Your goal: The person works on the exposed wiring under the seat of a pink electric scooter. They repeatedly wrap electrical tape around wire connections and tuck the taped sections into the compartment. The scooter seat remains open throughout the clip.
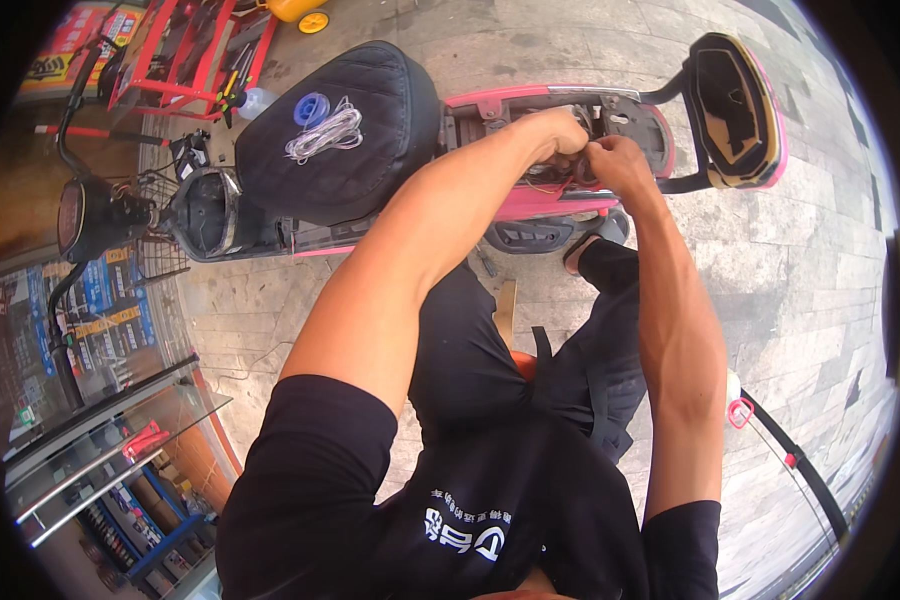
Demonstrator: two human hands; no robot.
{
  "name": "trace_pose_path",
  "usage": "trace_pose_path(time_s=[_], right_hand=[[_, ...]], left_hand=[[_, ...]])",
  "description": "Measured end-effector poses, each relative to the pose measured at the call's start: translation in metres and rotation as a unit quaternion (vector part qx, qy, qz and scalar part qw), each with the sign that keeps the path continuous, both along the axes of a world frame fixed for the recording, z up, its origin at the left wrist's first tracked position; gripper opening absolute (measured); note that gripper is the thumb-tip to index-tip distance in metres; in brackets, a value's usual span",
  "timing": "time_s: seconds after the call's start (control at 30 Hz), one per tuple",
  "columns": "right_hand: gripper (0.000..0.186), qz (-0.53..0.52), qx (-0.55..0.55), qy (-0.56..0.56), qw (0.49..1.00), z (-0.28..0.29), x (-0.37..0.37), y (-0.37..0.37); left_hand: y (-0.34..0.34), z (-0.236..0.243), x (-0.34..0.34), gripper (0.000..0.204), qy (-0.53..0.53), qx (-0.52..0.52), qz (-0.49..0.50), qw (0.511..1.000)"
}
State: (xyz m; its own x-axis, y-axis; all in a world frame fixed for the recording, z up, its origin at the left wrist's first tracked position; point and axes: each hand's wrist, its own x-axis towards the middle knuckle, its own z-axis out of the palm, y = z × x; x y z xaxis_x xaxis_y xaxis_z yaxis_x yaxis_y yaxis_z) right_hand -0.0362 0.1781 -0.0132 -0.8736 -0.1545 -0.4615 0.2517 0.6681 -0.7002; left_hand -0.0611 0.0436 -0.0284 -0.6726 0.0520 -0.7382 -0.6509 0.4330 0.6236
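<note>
A pink electric scooter (530,207) stands crosswise in front of me, with its rear body uncovered. Both my hands reach into the exposed bay behind the seat, where thin reddish wires (553,187) show under them. My left hand (567,133) is curled closed over the bay. Just right of it, my right hand (618,164) has its fingers pinched together, close to the left fingertips. What either one grips is too small and hidden to make out. On the black quilted seat (365,185) lie a bundle of pale cord (327,134) and a blue spool (311,109).
A black storage box (735,110) with a pink edge sits at the scooter's tail. Handlebars and a dark display (82,218) are at left. Behind stands a red tool cart (185,60). A glass display case (120,440) fills the lower left. Grey paving (770,270) lies at right.
</note>
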Motion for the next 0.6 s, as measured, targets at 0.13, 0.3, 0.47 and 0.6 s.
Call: trace_pose_path(time_s=[0.13, 0.3, 0.47, 0.6], right_hand=[[0.041, 0.036, 0.064, -0.003, 0.997, 0.000, -0.013, -0.003], [0.039, 0.114, 0.126, 0.069, 0.983, -0.008, -0.028, 0.003], [0.034, 0.149, 0.123, 0.043, 0.980, -0.007, -0.025, 0.005], [0.033, 0.167, 0.208, 0.082, 0.960, 0.001, -0.021, -0.001]], left_hand=[[-0.005, -0.006, -0.006, 0.014, -0.040, 0.022, 0.011, 0.999], [-0.014, -0.012, -0.008, 0.017, -0.088, 0.053, -0.022, 0.994], [-0.009, -0.015, -0.017, 0.018, -0.072, 0.041, -0.128, 0.988], [0.001, -0.026, -0.024, 0.027, -0.035, 0.035, -0.154, 0.987]])
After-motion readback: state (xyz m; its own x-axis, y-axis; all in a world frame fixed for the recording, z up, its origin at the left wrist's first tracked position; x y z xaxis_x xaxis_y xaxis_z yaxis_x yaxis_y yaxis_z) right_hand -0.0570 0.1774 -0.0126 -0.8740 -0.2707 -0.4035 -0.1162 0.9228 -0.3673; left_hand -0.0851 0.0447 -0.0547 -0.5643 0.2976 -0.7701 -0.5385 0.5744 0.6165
